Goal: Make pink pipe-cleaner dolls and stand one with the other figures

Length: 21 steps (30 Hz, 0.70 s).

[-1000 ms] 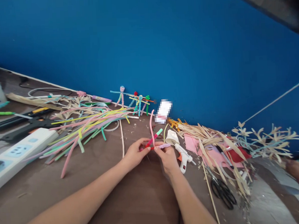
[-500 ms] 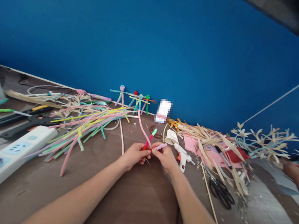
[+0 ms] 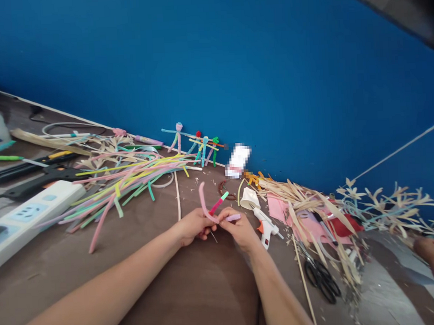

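My left hand (image 3: pixel 193 227) and my right hand (image 3: pixel 238 228) meet low in the middle of the brown tabletop (image 3: pixel 153 263). Between them runs a bent pink pipe cleaner (image 3: pixel 205 206), its curved end arching up and to the left. A red-and-green pipe cleaner (image 3: pixel 218 204) sticks up past it, and a short lilac pipe cleaner (image 3: pixel 233 218) pokes out from my right fingers. My right fingers pinch the pink piece, while my left fingers grip the pieces where they cross. The crossing itself is hidden by my fingers.
A co-worker's hand (image 3: pixel 430 250) is at the right edge. Nearby lie a white glue gun (image 3: pixel 266 226), a paper cup (image 3: pixel 250 198), black scissors (image 3: pixel 321 279), straw strips (image 3: pixel 295 197), and a pastel pipe cleaner heap (image 3: pixel 130 181). A power strip (image 3: pixel 30 216) is at left; pipe cleaner figures (image 3: pixel 204 151) stand against the blue wall (image 3: pixel 270 72).
The pink pipe cleaner's long upright end has bent over to the left and down into a short arch. Both hands stay close together, still on the pieces.
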Tool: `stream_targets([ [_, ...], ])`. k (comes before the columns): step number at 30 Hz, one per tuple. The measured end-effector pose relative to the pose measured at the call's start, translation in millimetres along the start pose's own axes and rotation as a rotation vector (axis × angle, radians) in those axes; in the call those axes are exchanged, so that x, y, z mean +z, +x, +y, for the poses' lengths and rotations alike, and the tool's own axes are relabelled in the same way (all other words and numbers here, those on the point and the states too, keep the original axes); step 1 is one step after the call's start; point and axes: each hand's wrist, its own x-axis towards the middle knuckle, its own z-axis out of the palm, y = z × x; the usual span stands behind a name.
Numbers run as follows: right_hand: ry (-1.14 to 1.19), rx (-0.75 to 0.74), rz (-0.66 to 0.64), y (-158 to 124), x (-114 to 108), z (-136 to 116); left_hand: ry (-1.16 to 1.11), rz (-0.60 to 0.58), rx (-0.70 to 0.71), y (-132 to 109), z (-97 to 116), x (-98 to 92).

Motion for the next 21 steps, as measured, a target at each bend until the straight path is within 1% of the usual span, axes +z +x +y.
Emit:
stream_targets([
  [2, -0.02, -0.031, -0.039, 0, -2, -4, -0.019, -0.03, -0.011, 0, 1, -0.5],
  [5, -0.058, -0.052, -0.092, -1, -4, -10, -0.026, -0.094, 0.01, 1, 0, -1.5],
  [7, -0.09, -0.055, -0.083, -2, -4, -12, -0.024, -0.104, 0.032, 3, -1, -1.7],
  [10, -0.157, -0.066, 0.023, -2, 1, -10, -0.058, -0.052, 0.056, 4, -3, -1.3],
  [12, -0.154, -0.052, 0.083, -1, 6, -6, -0.092, -0.02, 0.054, 4, -3, -1.2],
  [15, -0.023, 0.049, 0.113, 0, 11, 0, -0.123, 0.019, 0.061, 4, -3, -1.2],
  [17, 0.053, 0.117, 0.139, 0, 13, 1, -0.112, 0.051, 0.098, 4, -3, -1.0],
  [21, 0.013, 0.164, 0.17, 0, 14, 3, -0.063, 0.097, 0.164, 5, -4, 0.5],
])
